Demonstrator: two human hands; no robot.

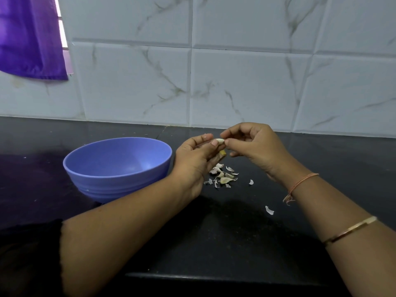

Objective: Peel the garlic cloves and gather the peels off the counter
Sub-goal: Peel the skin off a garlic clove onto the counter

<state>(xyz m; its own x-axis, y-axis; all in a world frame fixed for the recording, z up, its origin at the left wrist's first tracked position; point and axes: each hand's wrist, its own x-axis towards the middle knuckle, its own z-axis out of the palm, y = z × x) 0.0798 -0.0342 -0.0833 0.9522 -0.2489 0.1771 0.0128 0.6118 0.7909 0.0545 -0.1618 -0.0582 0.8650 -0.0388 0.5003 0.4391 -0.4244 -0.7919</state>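
Right, head view: garlic clove (220,141) is up over the counter (235,243), just right of the blue bowl (120,185), pinched betw. thumb & forefinger of my left hand (197,153). My right hand (255,144) nips its right end w/ the fingertips. Best to hold the clove firm & draw the skin off in one strip, over the heap. Count: 1 bowl, 1 clove in hand, 1 heap of peels (222,176) below my hands, 2 stray peels (269,210) nearer & to the right. Cloves within the heap: can't tell.
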